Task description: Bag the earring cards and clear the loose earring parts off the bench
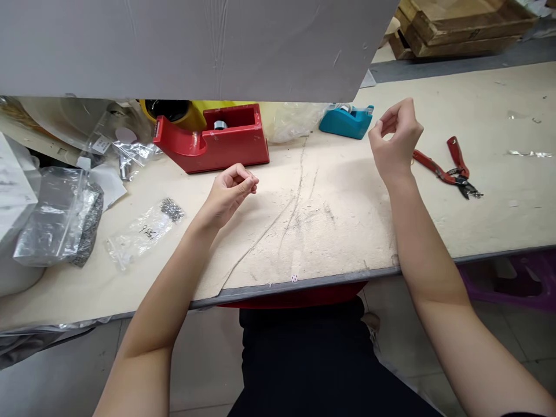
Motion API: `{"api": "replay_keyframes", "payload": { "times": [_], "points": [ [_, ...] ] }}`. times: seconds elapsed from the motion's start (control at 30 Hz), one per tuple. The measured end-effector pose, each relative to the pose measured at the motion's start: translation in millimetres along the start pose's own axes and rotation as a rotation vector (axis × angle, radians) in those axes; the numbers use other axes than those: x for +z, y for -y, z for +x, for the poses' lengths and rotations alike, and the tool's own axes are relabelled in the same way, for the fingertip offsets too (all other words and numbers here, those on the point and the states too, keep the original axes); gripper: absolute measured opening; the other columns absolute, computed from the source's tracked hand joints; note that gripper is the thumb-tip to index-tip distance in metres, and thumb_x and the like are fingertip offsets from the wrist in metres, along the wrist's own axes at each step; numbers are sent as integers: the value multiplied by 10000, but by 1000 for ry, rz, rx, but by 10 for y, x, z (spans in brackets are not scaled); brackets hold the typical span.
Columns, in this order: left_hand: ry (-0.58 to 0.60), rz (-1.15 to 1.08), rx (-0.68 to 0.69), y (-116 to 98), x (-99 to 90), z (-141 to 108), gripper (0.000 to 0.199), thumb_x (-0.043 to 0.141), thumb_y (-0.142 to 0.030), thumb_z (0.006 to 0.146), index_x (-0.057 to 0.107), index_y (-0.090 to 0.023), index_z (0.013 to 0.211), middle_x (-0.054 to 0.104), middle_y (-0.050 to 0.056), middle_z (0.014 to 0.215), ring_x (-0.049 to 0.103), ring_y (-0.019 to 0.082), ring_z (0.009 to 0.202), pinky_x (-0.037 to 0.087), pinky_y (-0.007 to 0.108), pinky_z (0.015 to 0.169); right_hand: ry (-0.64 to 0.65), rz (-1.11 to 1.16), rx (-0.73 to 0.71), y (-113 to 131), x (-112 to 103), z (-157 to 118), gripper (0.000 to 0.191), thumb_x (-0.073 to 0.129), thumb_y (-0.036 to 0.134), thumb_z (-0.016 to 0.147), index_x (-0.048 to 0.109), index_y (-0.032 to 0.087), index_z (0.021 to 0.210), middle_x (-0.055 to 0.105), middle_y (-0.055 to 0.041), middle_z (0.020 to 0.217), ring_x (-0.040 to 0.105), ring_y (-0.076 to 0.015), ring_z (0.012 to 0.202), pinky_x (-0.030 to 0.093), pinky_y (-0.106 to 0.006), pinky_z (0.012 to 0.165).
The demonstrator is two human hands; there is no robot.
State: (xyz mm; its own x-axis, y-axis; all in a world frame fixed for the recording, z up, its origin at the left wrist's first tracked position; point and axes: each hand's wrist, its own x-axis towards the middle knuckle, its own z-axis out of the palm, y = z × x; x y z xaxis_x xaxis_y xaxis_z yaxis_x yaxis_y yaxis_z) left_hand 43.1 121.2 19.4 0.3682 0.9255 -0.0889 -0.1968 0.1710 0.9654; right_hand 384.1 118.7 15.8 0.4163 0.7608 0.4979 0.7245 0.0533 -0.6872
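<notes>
My left hand [233,194] is closed in a pinch just in front of the red tape dispenser [232,147]. Whatever lies between its fingertips is too small or hidden to make out. Raised over the bench on the right, my right hand [397,138] is also pinched, thumb against fingertips; I cannot see what, if anything, it grips. A small blue tape dispenser [346,121] stands just left of it. To its right lie red-handled pliers [452,172] with the handles spread, apart from my hand.
A grey panel [195,49] overhangs the back of the bench [269,243]. Clear plastic bags with small metal pieces [147,229] lie at the left. Stacked wooden trays [469,35] stand at the back right. A purple stool [512,281] is below the front edge.
</notes>
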Motion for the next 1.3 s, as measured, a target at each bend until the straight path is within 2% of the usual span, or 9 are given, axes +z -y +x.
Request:
{"api": "replay_keyframes", "payload": {
  "times": [0.07, 0.27, 0.47, 0.6, 0.77, 0.9, 1.13, 1.23, 1.3],
  "points": [
    [19, -31, -10, 7, 7, -2, 528, 1032, -402, 489, 585, -178, 660, 613, -33, 656, 564, 45, 601, 499, 137, 576, -14, -22, -5, 17, -1, 8, 304, 552, 114, 813, 308, 295, 785, 529, -19, 810, 509, -204, 731, 484, -415, 763],
    [1, -58, -37, 50, 17, -6, 508, 1036, -405, 470, 775, -201, 855, 589, -44, 636, 563, 37, 596, 507, 109, 574, -49, -65, -44, 38, -15, 31, 352, 524, 34, 813, 286, 292, 784, 464, 9, 763, 496, -186, 673, 490, -387, 710],
    [-10, -50, -58, 58, 23, -2, 503, 1037, -434, 449, 684, -197, 718, 557, -48, 655, 555, 36, 602, 506, 113, 573, -50, -66, -50, -11, -17, 40, 369, 559, 22, 787, 298, 283, 785, 451, 18, 745, 493, -166, 648, 490, -369, 700],
    [-17, -20, 9, 59, 39, -6, 452, 1011, -344, 562, 615, -216, 741, 538, -52, 709, 572, 45, 656, 529, 124, 631, -76, -95, -122, -38, 4, 43, 405, 600, 13, 739, 297, 275, 791, 442, 27, 744, 465, -141, 616, 476, -346, 664],
    [-41, -63, -48, 63, 26, 4, 504, 1037, -419, 464, 719, -240, 813, 571, -53, 686, 565, 46, 636, 539, 128, 624, -48, -83, -135, -48, 23, 20, 385, 582, 6, 760, 307, 274, 802, 464, 23, 749, 491, -147, 620, 482, -343, 645],
    [-48, -86, -85, 86, -15, 29, 533, 1037, -442, 440, 744, -194, 810, 580, -48, 667, 550, 28, 607, 518, 106, 595, -64, -80, -162, -67, 26, 15, 361, 582, 28, 775, 319, 273, 807, 472, 15, 756, 499, -157, 627, 483, -351, 647],
    [-102, -4, -49, 105, -17, 29, 208, 897, -235, 765, 697, -193, 804, 625, -31, 736, 620, 53, 675, 556, 165, 691, -45, -102, -144, -23, 30, 15, 375, 614, 51, 763, 313, 269, 811, 461, 23, 748, 493, -147, 620, 502, -359, 667],
    [-125, 6, -35, 115, -13, 35, 153, 862, -223, 804, 714, -193, 826, 651, -25, 767, 642, 54, 706, 569, 178, 738, -48, -106, -143, -13, 31, 15, 390, 628, 53, 747, 309, 269, 806, 470, 22, 756, 488, -143, 618, 507, -359, 667],
    [-116, -3, -26, 125, -22, 42, 212, 900, -269, 759, 713, -191, 823, 657, -27, 762, 645, 57, 705, 574, 182, 738, -45, -104, -144, -14, 32, 14, 388, 625, 52, 744, 310, 270, 805, 476, 19, 754, 495, -146, 620, 508, -357, 661]
  ]
}}
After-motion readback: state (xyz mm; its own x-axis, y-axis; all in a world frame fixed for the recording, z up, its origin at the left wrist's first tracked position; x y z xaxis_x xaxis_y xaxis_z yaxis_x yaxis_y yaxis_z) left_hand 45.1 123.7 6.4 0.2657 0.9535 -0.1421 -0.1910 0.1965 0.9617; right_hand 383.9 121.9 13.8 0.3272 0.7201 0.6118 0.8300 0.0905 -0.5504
